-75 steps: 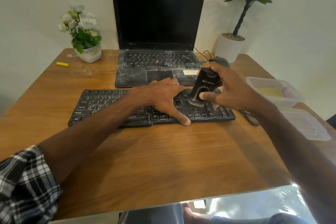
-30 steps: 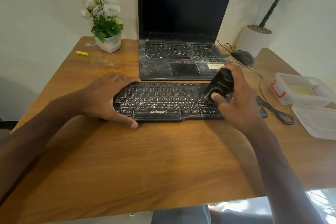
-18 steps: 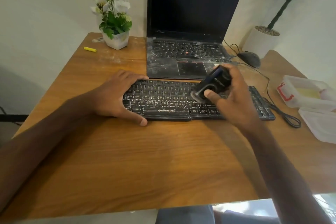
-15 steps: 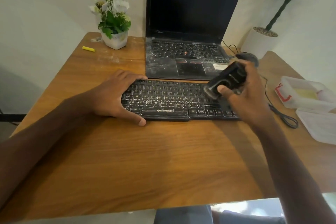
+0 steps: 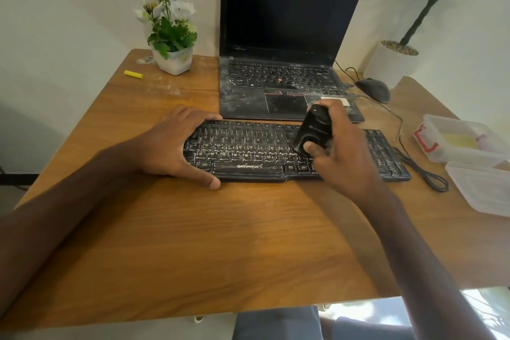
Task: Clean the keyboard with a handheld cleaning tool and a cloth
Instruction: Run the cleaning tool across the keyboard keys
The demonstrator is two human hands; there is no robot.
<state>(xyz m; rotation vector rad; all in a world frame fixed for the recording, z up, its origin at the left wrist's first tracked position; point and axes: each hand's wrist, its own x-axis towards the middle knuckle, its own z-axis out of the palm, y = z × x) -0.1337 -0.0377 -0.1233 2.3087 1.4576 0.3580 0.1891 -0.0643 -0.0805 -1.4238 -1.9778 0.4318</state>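
Note:
A dusty black keyboard [image 5: 248, 150] lies across the middle of the wooden table [image 5: 220, 243]. My left hand [image 5: 176, 143] holds its left end, fingers over the far edge and thumb along the near edge. My right hand [image 5: 342, 157] grips a black handheld cleaning tool [image 5: 313, 132], tilted, with its lower end down on the keys right of centre. My thumb presses the tool's front. No cloth is clearly in view.
A dusty open laptop [image 5: 284, 85] stands right behind the keyboard. A mouse [image 5: 374, 90] and its cable lie at the back right. A flower pot [image 5: 172, 59] and a yellow stick [image 5: 133, 74] sit back left. Plastic containers [image 5: 458, 141] line the right edge.
My left hand slid from the keyboard's middle to its left end. The tool has been swept back and forth over the keys and now sits lower on them than half a second ago.

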